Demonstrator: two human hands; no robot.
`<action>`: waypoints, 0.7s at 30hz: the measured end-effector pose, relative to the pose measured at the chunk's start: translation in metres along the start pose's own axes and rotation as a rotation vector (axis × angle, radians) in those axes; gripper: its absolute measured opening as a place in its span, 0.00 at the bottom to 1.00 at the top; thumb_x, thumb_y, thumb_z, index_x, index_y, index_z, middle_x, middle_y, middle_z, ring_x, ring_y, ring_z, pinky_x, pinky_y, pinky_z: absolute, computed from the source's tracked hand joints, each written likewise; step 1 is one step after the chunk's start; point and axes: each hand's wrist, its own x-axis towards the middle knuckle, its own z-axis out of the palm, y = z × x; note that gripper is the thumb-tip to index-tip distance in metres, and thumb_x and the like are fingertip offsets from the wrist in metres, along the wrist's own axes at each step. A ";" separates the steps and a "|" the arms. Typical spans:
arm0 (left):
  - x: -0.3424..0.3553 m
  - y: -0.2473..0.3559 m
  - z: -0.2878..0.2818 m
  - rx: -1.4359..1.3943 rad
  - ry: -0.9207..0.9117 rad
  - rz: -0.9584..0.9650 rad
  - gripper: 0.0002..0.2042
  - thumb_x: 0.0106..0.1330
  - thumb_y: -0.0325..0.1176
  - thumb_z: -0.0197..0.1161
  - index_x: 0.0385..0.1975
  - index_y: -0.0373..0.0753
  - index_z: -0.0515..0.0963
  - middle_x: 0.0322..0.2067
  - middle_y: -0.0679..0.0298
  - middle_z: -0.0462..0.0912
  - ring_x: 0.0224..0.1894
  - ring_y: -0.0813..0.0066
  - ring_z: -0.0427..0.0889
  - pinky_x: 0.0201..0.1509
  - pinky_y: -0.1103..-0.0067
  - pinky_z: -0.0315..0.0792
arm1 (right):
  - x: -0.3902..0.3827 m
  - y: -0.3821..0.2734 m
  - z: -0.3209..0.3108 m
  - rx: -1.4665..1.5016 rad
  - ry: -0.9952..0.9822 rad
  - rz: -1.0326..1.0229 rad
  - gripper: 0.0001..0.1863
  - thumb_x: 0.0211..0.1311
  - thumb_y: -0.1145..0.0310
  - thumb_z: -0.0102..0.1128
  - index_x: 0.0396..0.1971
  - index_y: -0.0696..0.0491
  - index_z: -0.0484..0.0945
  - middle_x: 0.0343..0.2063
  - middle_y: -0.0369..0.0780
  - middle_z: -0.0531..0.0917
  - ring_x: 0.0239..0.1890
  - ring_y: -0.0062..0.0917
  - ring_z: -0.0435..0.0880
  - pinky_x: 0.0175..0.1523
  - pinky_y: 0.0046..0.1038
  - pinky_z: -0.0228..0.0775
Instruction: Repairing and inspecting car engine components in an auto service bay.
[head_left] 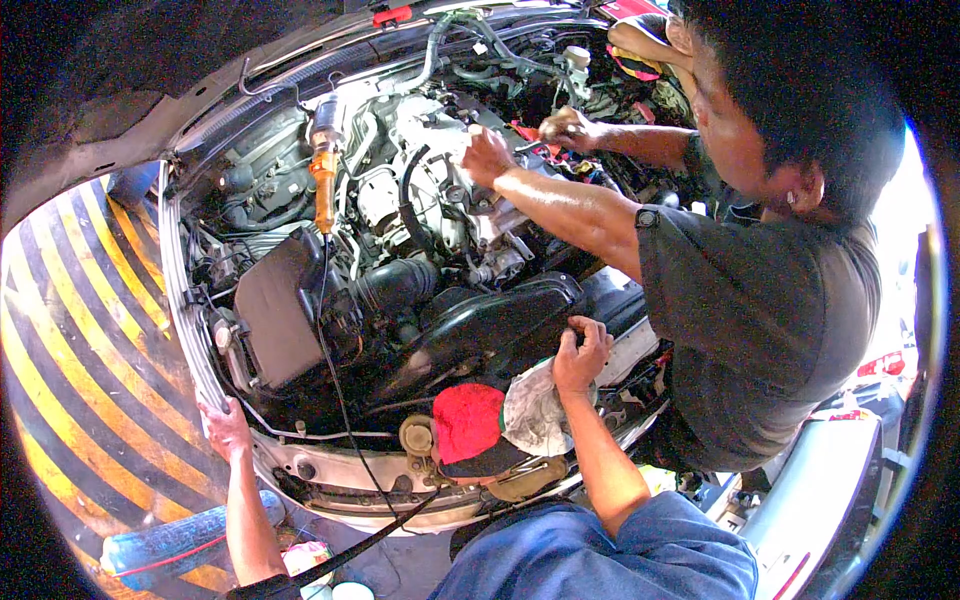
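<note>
My left hand [228, 430] grips the fender edge [189, 340] at the front left corner of an open engine bay, fingers bent over it. My right hand [583, 360] is raised over the front of the bay with fingers curled and thumb close to them; anything pinched there is too small to make out. Beside its wrist lie a crumpled whitish rag [538, 408] and a red cloth [468, 422]. Behind it runs a glossy black plastic duct [490, 325]. A co-worker in a dark shirt [760, 320] reaches both hands [487, 157] into the engine's upper part.
An orange work lamp [323, 185] hangs over the engine, its black cable [340, 390] trailing down across the front. A black box-shaped cover [277, 310] sits at left. Yellow-and-black stripes [80, 380] mark the floor, near a blue cylinder [180, 540]. The raised hood [90, 100] overhangs above.
</note>
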 end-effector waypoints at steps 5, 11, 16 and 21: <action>0.000 0.003 -0.002 0.004 0.035 0.019 0.39 0.69 0.52 0.56 0.74 0.33 0.59 0.50 0.36 0.83 0.51 0.38 0.84 0.57 0.54 0.76 | -0.001 -0.001 0.001 -0.035 0.011 0.006 0.08 0.55 0.69 0.64 0.36 0.47 0.83 0.40 0.38 0.85 0.46 0.40 0.79 0.56 0.42 0.67; 0.001 -0.001 0.002 0.016 0.015 0.001 0.37 0.69 0.51 0.56 0.73 0.36 0.61 0.51 0.38 0.83 0.51 0.38 0.84 0.57 0.53 0.76 | -0.001 -0.002 0.000 -0.035 0.003 0.025 0.08 0.55 0.69 0.64 0.36 0.47 0.84 0.40 0.37 0.85 0.47 0.39 0.78 0.56 0.42 0.68; 0.004 -0.007 0.011 -0.004 0.109 0.054 0.37 0.68 0.52 0.56 0.73 0.37 0.61 0.51 0.39 0.83 0.51 0.38 0.84 0.58 0.54 0.76 | 0.000 -0.002 0.001 -0.038 -0.004 0.033 0.08 0.55 0.70 0.65 0.36 0.47 0.84 0.40 0.37 0.85 0.47 0.39 0.78 0.56 0.40 0.68; 0.002 -0.005 0.004 -0.008 0.022 0.030 0.39 0.68 0.53 0.56 0.74 0.33 0.60 0.53 0.37 0.82 0.53 0.39 0.83 0.59 0.55 0.75 | 0.000 -0.003 0.000 -0.046 0.005 0.040 0.08 0.54 0.70 0.65 0.36 0.47 0.84 0.41 0.37 0.85 0.48 0.39 0.78 0.56 0.41 0.68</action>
